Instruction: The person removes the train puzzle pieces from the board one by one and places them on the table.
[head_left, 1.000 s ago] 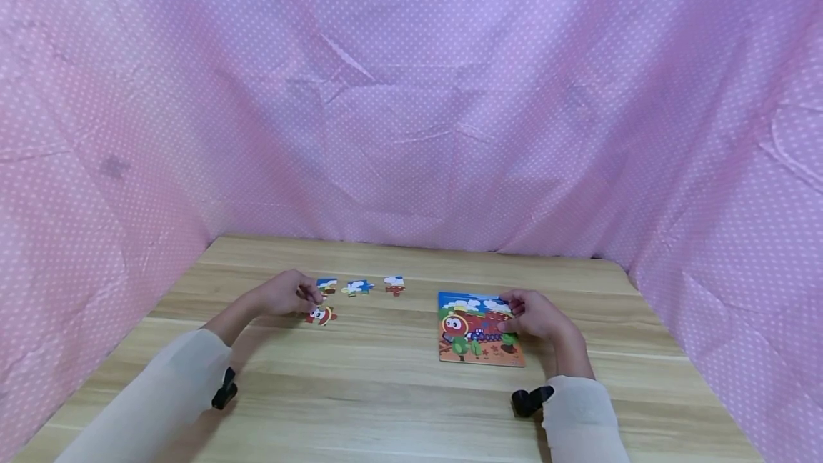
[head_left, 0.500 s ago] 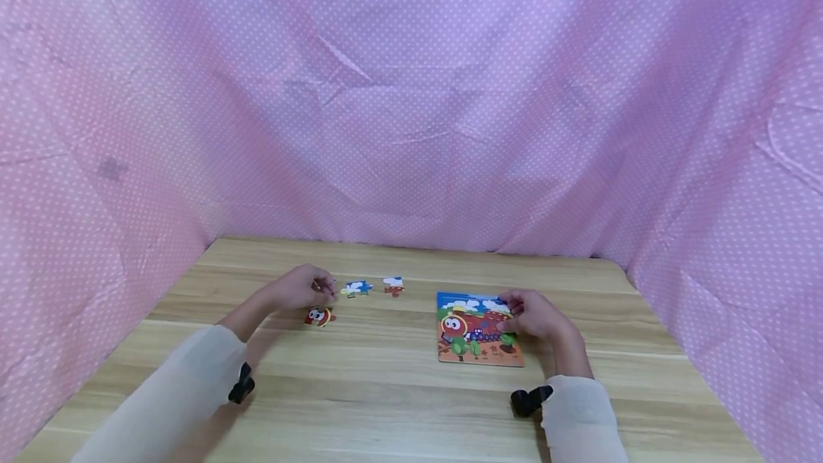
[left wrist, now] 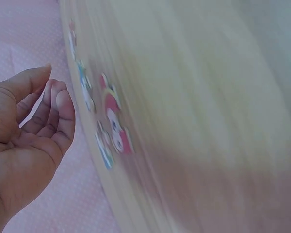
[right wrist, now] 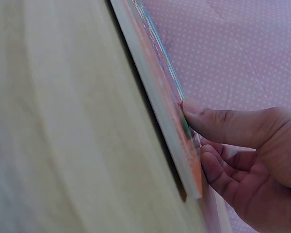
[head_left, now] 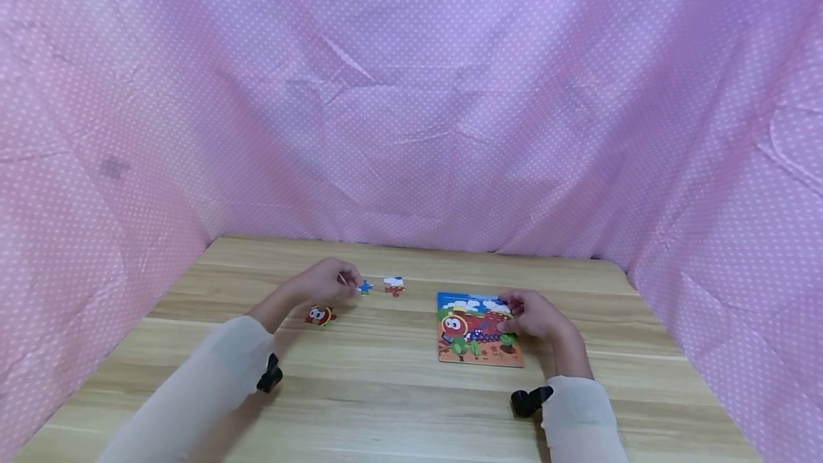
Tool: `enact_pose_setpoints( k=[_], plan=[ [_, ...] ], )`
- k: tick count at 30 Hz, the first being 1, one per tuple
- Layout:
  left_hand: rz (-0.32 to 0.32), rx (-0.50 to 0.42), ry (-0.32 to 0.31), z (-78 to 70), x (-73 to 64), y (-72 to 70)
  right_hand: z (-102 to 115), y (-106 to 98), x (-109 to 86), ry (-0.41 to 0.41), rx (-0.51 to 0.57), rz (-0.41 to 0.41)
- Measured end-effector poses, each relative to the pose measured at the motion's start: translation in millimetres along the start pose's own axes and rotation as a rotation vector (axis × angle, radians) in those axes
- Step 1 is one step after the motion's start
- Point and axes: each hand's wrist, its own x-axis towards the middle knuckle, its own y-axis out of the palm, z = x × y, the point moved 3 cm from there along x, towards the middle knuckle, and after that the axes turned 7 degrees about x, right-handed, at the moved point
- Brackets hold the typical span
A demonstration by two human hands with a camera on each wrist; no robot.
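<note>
Left of the puzzle board (head_left: 476,345), the left hand (head_left: 326,281) is beside a blue piece (head_left: 365,287), thumb and fingers loosely bent, its grip holding nothing. A cloud piece (head_left: 394,286) lies between that piece and the board; a red face piece (head_left: 318,315) lies farther left of the board, on the counter (head_left: 379,391). At the board's right edge, the right hand (head_left: 535,314) pinches it, thumb on the picture. A hasty sweep of the left fingers could knock nearby pieces askew; a slackened right grip could let the board slide

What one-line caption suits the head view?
Left hand hovering near loose puzzle pieces, right hand gripping the side of a puzzle board on a wooden table.
</note>
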Motion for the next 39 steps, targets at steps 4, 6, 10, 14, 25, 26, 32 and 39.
enact_pose_setpoints(
  k=[4,6,10,14,25,26,32,39],
  plan=[
    [0.001,0.025,0.044,-12.5,9.4,4.0,-0.6,-0.3,0.2,0.000,0.001,-0.004],
    [-0.002,0.036,0.076,-18.8,14.0,6.0,-0.4,-0.3,-0.1,-0.004,-0.001,-0.003],
    [0.017,0.018,0.105,-31.0,22.3,10.8,-0.2,0.0,-0.7,-0.005,0.001,-0.006],
    [0.040,-0.001,0.114,-41.5,31.7,16.2,-0.5,0.1,-0.9,-0.012,-0.006,-0.005],
    [0.047,0.009,0.143,-74.5,52.0,34.9,-1.1,0.0,-0.5,-0.023,-0.008,0.003],
    [0.043,0.017,0.143,-76.6,54.2,36.9,-1.5,0.1,-0.2,-0.022,-0.008,0.002],
    [0.053,0.031,0.155,-87.9,67.2,48.8,-1.0,0.8,-0.4,-0.015,-0.004,-0.005],
    [0.047,0.072,0.200,-101.8,78.6,60.6,0.3,-0.1,-1.6,-0.020,-0.003,-0.003]
  ],
)
